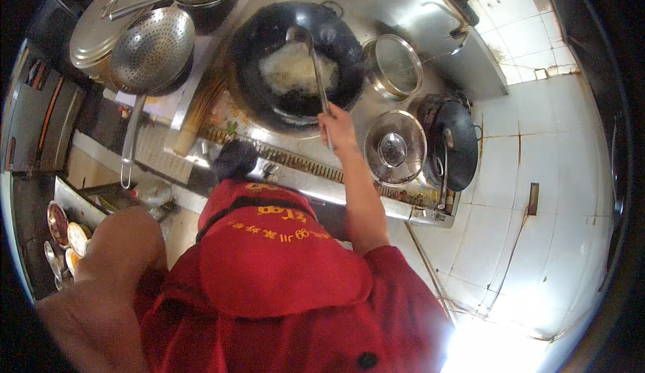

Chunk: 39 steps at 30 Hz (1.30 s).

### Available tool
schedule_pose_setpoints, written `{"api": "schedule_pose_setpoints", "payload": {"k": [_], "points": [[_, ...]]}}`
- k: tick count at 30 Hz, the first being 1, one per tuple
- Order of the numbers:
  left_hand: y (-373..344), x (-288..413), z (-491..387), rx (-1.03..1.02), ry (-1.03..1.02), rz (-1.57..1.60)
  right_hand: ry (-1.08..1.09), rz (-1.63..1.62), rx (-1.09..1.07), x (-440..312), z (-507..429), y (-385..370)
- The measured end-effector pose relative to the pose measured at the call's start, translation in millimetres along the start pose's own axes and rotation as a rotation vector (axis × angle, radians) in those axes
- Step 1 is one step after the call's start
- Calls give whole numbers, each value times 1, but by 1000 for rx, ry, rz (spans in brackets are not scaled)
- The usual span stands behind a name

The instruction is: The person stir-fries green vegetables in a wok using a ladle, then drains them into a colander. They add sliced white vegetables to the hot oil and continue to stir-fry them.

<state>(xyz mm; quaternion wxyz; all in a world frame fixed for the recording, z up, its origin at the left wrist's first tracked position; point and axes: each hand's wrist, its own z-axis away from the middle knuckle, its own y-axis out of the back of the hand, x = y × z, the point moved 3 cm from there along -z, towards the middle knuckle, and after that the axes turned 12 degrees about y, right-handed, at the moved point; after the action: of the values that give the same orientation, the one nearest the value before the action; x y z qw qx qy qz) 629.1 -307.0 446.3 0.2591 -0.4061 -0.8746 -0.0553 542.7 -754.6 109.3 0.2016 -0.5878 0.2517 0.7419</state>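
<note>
My right hand [337, 128] grips the long handle of a metal ladle [318, 75]. The ladle reaches over a large black wok [252, 35], its bowl near the far inner wall. Pale, foamy liquid [289, 70] covers the middle of the wok's bottom. The wok sits on a stained steel stove [342, 146]. At the left, my bare left arm [118, 252] is bent close to the camera, and my left hand is out of view. A red apron [282, 272] with yellow writing covers my front.
A perforated strainer [153, 48] rests at left beside a lidded pot [116, 15]. A bamboo brush [201, 106] lies left of the wok. Right are a round metal pan [395, 65], a glass lid [395, 146] and another wok [456, 146]. Bowls [78, 237] stand lower left.
</note>
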Motion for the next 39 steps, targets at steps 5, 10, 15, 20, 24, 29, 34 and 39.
{"api": "schedule_pose_setpoints", "payload": {"k": [5, 10, 15, 20, 24, 29, 34, 39], "points": [[6, 2, 10, 45, -5, -20, 49, 270, 225, 11, 37, 11], [3, -1, 8, 57, 5, -52, 84, 67, 214, 21, 32, 5], [7, -9, 6, 52, 11, -46, -299, -759, 186, 24, 41, -17], [14, -31, 12, 44, 88, -80, -383, -1256, -46, 17, 53, -13], [33, -74, 69, 151, 745, -320, -348, -1186, 20, -3, 75, -14], [51, -164, 268, -1090, 1567, -1223, -225, -808, 62, -30, 80, -18], [52, -111, 337, -671, 1333, -661, 55, -115, 125, -2, 27, -1], [53, -120, 330, -653, 1418, -539, 25, -32, 165, 22, -16, -3]]}}
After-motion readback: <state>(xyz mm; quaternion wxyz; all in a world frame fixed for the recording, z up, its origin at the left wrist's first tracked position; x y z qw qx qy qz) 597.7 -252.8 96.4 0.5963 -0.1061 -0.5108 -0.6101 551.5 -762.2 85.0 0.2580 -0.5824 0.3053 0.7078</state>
